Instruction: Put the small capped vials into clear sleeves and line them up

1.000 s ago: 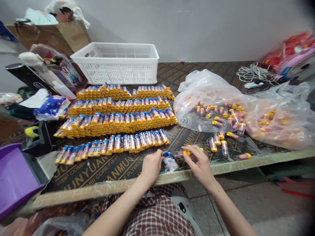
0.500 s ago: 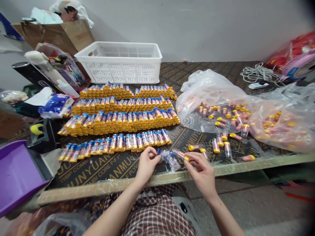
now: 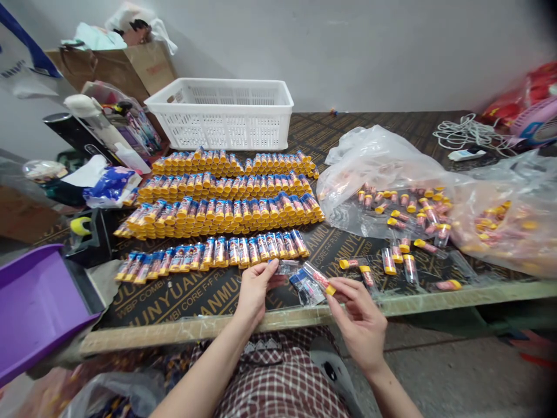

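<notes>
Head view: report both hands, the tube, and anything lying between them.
Left hand pinching a see-through wrapper. Right hand holding a yellow-capped tube by its cap end. Small wrapper pile on the tabletop between hands.

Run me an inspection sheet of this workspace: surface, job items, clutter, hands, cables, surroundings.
Surface: dark printed board, pale front edge.
Job items: rows of wrapped tubes at left; loose tubes at right; flat sleeves near the hands.
Clutter: plastic bags, purple dustpan.
Hands: left hand pinches a clear sleeve; right hand holds a yellow-capped tube.
Cables: white cable, loosely bundled, near the pink fan.
Surroundings: grey wall behind; white crate at the back.
</notes>
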`<move>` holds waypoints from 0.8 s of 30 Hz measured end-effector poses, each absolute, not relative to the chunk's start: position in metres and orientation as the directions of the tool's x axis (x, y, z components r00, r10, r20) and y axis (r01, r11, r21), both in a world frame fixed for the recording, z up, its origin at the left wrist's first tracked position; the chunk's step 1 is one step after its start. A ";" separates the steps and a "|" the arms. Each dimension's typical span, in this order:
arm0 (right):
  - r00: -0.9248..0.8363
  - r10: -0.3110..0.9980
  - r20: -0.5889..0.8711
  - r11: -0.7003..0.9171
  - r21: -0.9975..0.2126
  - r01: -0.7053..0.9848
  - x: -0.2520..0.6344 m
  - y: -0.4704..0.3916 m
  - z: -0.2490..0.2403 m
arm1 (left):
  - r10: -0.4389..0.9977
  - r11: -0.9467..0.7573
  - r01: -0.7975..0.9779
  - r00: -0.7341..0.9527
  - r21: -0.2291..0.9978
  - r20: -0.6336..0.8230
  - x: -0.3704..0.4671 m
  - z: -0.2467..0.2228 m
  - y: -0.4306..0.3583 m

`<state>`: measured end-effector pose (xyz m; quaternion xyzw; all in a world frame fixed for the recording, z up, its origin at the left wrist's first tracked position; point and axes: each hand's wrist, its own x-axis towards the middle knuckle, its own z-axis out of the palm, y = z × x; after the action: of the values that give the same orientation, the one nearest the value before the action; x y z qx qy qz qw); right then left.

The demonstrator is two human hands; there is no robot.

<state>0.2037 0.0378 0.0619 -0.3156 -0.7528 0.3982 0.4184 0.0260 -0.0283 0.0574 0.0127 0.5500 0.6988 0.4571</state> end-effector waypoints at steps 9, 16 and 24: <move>-0.637 0.699 0.326 0.486 -0.869 0.088 0.200 0.032 0.056 | 0.676 0.025 -0.541 -0.610 0.841 -0.413 0.025 0.056 -0.033; -0.703 0.618 0.353 0.540 -0.840 0.053 0.184 0.032 0.056 | 0.764 0.001 -0.677 -0.475 0.736 -0.437 0.027 0.074 -0.043; -0.844 0.401 0.355 0.575 -0.815 -0.070 0.169 0.040 0.061 | 0.832 0.229 -0.646 -0.258 0.728 -0.491 0.035 0.076 -0.058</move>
<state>0.1692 0.0403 0.0615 -0.0978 -0.8480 0.4505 0.2613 0.0351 -0.0580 0.0762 0.0926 0.5023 0.6138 0.6020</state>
